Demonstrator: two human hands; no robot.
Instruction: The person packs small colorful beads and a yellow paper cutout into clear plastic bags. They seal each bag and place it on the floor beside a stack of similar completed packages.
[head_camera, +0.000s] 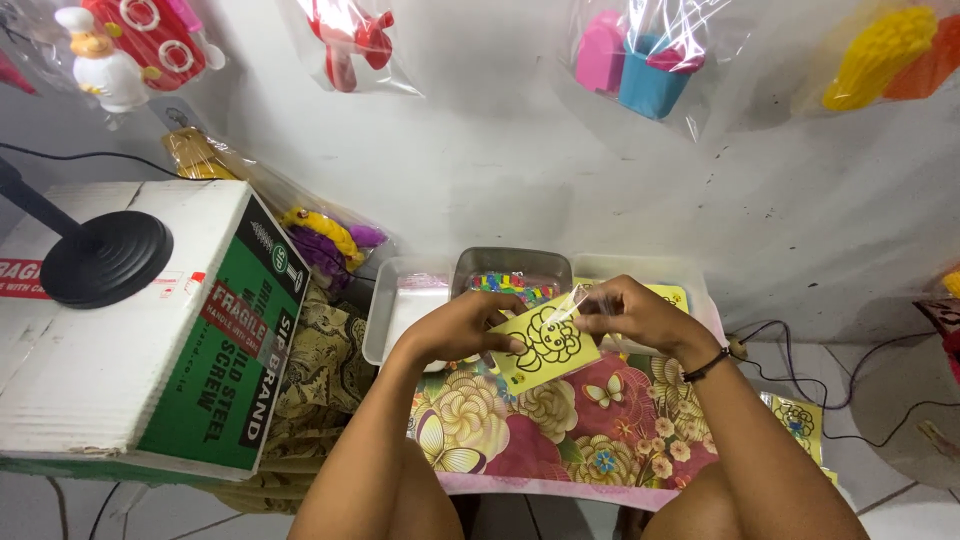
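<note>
Both of my hands hold a small yellow card (548, 345) printed with a black line drawing, inside a clear plastic sleeve. My left hand (462, 325) grips its left edge with the thumb on the card's face. My right hand (628, 310) pinches the sleeve's top right corner. The card hangs over a flower-patterned board (560, 430) lying across my lap. Behind my hands sits a grey tray (510, 265) of small colourful pieces.
A white and green cardboard box (150, 330) with a black round stand base (105, 258) on it stands at left. Clear trays (400, 310) sit behind the board. Bagged toys (640, 55) hang on the wall. Black cables (800, 370) trail at right.
</note>
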